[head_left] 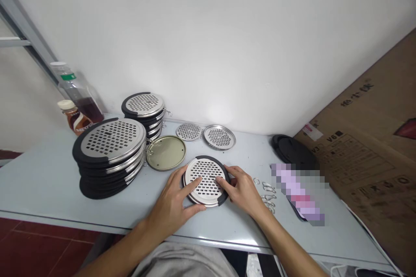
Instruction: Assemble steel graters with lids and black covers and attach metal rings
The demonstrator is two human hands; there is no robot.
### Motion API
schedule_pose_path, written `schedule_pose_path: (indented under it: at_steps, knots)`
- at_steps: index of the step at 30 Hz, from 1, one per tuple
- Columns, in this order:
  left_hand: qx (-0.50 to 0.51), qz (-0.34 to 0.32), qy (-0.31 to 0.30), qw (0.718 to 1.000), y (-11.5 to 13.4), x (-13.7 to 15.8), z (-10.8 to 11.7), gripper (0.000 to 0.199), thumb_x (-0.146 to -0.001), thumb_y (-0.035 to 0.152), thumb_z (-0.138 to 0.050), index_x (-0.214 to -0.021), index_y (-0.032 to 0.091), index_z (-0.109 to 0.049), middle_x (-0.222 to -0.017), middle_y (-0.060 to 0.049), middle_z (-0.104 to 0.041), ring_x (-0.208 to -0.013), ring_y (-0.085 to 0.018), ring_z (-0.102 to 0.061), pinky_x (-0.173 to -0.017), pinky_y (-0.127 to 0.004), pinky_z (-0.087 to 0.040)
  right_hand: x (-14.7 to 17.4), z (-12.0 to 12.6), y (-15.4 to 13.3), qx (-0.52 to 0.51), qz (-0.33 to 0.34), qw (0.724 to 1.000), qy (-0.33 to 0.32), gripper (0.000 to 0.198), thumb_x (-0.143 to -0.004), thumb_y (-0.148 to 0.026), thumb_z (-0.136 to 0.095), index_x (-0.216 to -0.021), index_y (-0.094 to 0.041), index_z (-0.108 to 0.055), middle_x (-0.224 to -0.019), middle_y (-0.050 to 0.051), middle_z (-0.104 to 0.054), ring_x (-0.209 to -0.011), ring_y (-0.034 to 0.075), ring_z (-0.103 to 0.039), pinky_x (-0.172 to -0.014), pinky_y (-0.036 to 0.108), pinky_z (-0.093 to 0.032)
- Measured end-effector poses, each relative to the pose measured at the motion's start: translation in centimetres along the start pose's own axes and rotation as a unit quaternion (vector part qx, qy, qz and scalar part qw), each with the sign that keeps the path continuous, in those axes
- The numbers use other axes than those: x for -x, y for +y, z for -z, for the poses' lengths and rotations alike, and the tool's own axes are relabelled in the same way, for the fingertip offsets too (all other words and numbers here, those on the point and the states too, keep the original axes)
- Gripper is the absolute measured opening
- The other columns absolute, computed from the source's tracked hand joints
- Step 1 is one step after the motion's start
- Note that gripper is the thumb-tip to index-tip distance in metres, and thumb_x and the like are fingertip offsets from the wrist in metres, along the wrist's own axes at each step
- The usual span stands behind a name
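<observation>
A round perforated metal disc (205, 187) with a black band round part of its rim lies in front of me on the table. My left hand (173, 199) grips its left edge, index finger across the holes and thumb along the near rim. From the right side my right hand (240, 188) holds the black-banded edge, thumb on top and the other fingers partly hidden. To the left stands a tall stack of similar discs (112, 140). A gold-coloured round lid (166, 152) rests between that stack and my left hand.
Behind are a second stack (144, 103), a loose perforated plate (189, 131) and a rimmed perforated disc (219, 136). Several small metal rings and clips (268, 199) lie right, beside a pixelated item (297, 194). Black round parts (294, 152) touch a cardboard box (367, 160). Bottles (82, 101) stand left.
</observation>
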State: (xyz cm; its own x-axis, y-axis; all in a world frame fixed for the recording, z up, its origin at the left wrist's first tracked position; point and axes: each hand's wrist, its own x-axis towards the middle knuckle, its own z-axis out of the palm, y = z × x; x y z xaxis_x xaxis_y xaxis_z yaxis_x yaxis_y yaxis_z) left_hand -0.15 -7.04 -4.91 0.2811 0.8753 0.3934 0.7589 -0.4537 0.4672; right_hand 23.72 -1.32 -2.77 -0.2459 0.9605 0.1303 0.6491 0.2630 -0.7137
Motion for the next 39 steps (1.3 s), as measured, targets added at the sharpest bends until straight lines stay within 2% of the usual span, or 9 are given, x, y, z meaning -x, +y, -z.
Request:
schedule_pose_path:
  at_steps: [6,10,14,17,22,29,33,36,39]
  knots:
    - [-0.005,0.007,-0.006,1.000,0.2,-0.2,-0.3,0.063,-0.077,0.034,-0.076,-0.135,0.028,-0.054,-0.148,-0.011,-0.034,-0.135,-0.033,-0.037,-0.110,-0.051,-0.039,-0.4,-0.2,0.3,-0.007,0.002,1.000,-0.007,0.041,-0.090,-0.048,-0.054,-0.118,-0.020,-0.065,-0.101,0.009,-0.065,-0.074,0.021,-0.066,-0.067,0.034,-0.054]
    - [-0.011,0.013,-0.007,1.000,0.3,0.0,-0.2,0.068,-0.077,0.038,-0.075,-0.139,0.027,-0.049,-0.148,-0.013,-0.033,-0.135,-0.034,-0.038,-0.108,-0.051,-0.041,0.3,0.7,0.3,0.002,0.019,0.999,-0.041,0.066,-0.082,-0.052,-0.065,-0.138,-0.024,-0.048,-0.125,0.011,-0.056,-0.094,0.024,-0.065,-0.080,0.038,-0.056]
    - [-0.010,0.027,-0.015,0.999,0.1,0.1,-0.3,0.089,-0.070,0.041,-0.080,-0.146,0.027,-0.036,-0.149,-0.014,-0.033,-0.136,-0.036,-0.036,-0.109,-0.054,-0.039,2.7,1.2,-0.3,0.093,0.072,0.992,-0.038,0.096,-0.067,-0.054,-0.078,-0.148,-0.034,-0.031,-0.153,0.012,-0.027,-0.134,0.036,-0.038,-0.102,0.050,-0.046]
    - [0.001,0.036,-0.014,0.999,-0.1,0.1,-0.3,0.095,-0.070,0.035,-0.080,-0.149,0.027,-0.027,-0.148,-0.014,-0.035,-0.137,-0.035,-0.036,-0.110,-0.053,-0.037,4.1,0.3,-0.5,0.145,0.139,0.979,-0.033,0.100,-0.063,-0.048,-0.083,-0.148,-0.030,-0.034,-0.155,0.013,-0.026,-0.143,0.037,-0.023,-0.110,0.054,-0.036]
    - [0.037,0.038,-0.008,0.999,-0.4,-0.1,-0.1,0.094,-0.074,0.023,-0.075,-0.151,0.027,-0.021,-0.151,-0.011,-0.036,-0.139,-0.032,-0.034,-0.113,-0.051,-0.034,3.8,-1.8,-0.2,0.210,0.198,0.957,0.032,0.066,-0.079,-0.046,-0.072,-0.136,-0.020,-0.050,-0.132,0.017,-0.054,-0.130,0.035,-0.044,-0.102,0.053,-0.047]
    - [0.097,0.019,0.042,0.994,0.0,0.0,1.3,0.086,-0.081,0.023,-0.068,-0.151,0.027,-0.018,-0.154,-0.009,-0.031,-0.144,-0.028,-0.027,-0.117,-0.050,-0.028,4.5,-1.6,0.9,0.187,0.289,0.929,0.134,0.049,-0.090,-0.036,-0.060,-0.133,-0.017,-0.049,-0.115,0.016,-0.066,-0.104,0.031,-0.065,-0.084,0.045,-0.057]
    - [0.069,-0.024,0.059,0.996,0.7,0.1,1.6,0.082,-0.083,0.023,-0.066,-0.151,0.027,-0.020,-0.160,-0.009,-0.016,-0.147,-0.031,-0.017,-0.118,-0.053,-0.025,4.7,-1.8,0.4,-0.012,0.149,0.969,0.196,0.028,-0.096,-0.027,-0.049,-0.122,-0.019,-0.055,-0.095,0.008,-0.073,-0.076,0.019,-0.070,-0.070,0.030,-0.057]
    - [0.037,-0.020,0.008,0.999,0.8,-0.2,1.4,0.077,-0.082,0.021,-0.068,-0.148,0.029,-0.029,-0.161,-0.006,-0.013,-0.147,-0.031,-0.014,-0.118,-0.052,-0.026,4.0,-1.9,-0.2,-0.188,0.021,0.973,0.135,0.029,-0.097,-0.035,-0.048,-0.119,-0.019,-0.058,-0.110,0.010,-0.070,-0.094,0.021,-0.069,-0.079,0.030,-0.056]
    - [0.032,-0.015,-0.033,0.999,0.5,-0.2,1.1,0.076,-0.079,0.024,-0.071,-0.146,0.029,-0.035,-0.161,-0.006,-0.012,-0.147,-0.032,-0.017,-0.117,-0.052,-0.028,3.2,-1.8,0.1,-0.273,-0.044,0.959,0.069,0.037,-0.095,-0.042,-0.050,-0.122,-0.018,-0.061,-0.119,0.011,-0.068,-0.103,0.024,-0.066,-0.087,0.034,-0.054]
